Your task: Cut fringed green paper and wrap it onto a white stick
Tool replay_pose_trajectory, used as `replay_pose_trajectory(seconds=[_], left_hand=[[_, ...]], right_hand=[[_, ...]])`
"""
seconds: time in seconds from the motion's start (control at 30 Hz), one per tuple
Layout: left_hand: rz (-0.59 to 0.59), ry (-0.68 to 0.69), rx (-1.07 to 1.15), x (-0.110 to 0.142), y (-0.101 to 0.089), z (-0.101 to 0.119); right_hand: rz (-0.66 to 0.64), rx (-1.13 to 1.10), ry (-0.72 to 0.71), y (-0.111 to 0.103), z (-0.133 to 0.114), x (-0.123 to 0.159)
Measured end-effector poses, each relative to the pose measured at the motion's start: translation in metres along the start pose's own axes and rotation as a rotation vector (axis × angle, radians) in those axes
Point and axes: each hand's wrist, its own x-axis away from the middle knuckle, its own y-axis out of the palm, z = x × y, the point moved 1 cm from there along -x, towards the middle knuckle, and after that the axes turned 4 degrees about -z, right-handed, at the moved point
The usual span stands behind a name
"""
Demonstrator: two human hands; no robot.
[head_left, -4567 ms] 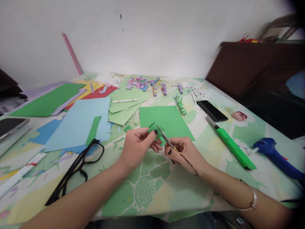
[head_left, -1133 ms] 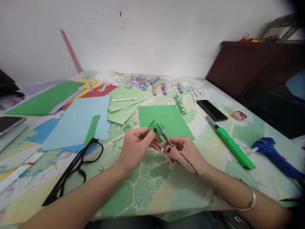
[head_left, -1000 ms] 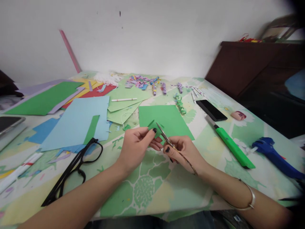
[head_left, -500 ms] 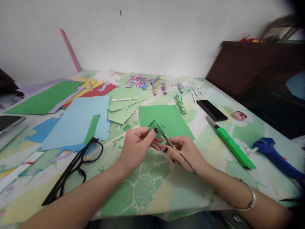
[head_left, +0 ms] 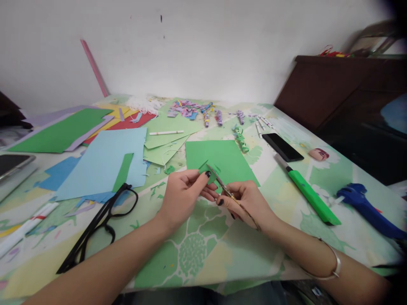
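My left hand (head_left: 187, 188) pinches a small piece of green paper (head_left: 203, 166) between thumb and fingers. In my right hand (head_left: 246, 201) is a pair of scissors (head_left: 225, 189), its blades pointing up and left against the paper's edge. How far the blades are apart is hard to make out. Just beyond both hands a larger green sheet (head_left: 219, 152) lies flat on the patterned tablecloth. A curled green paper roll (head_left: 241, 140) rests past that sheet's right corner.
Black glasses (head_left: 95, 228) lie left of my left forearm, by a light blue sheet (head_left: 101, 161) bearing a green strip (head_left: 123, 173). To the right are a phone (head_left: 282, 146), a green cutter knife (head_left: 313, 197) and a blue-handled tool (head_left: 370, 207). Paper scraps (head_left: 184, 108) lie far back.
The piece of green paper has tilted slightly at the scissor blades, and the scissors have shifted a little. Both hands stay nearly in the same place.
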Motion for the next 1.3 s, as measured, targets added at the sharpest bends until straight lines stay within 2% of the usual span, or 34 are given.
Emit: replay_pose_trajectory(seconds=[0.2,0.57,1.0,1.2,1.3], left_hand=[[0.01,0.003,-0.011,0.0007,-0.0004,0.0004],[0.002,-0.004,0.005,0.0003,-0.0004,0.0006],[0.002,-0.024,0.002,-0.0002,0.0,0.0017],[0.0,-0.015,-0.008,0.0007,-0.0002,0.0006],[0.008,-0.007,-0.008,0.0006,-0.0001,0.0005]], right_hand=[[-0.071,0.021,-0.155,-0.0007,0.003,0.0014],[-0.057,0.041,-0.136,0.0,0.0023,0.0007],[-0.003,0.037,0.017,-0.0005,0.0012,-0.0004],[-0.003,0.044,0.0,-0.0005,0.0011,-0.0006],[-0.045,0.021,-0.066,-0.0004,0.0029,-0.0003]])
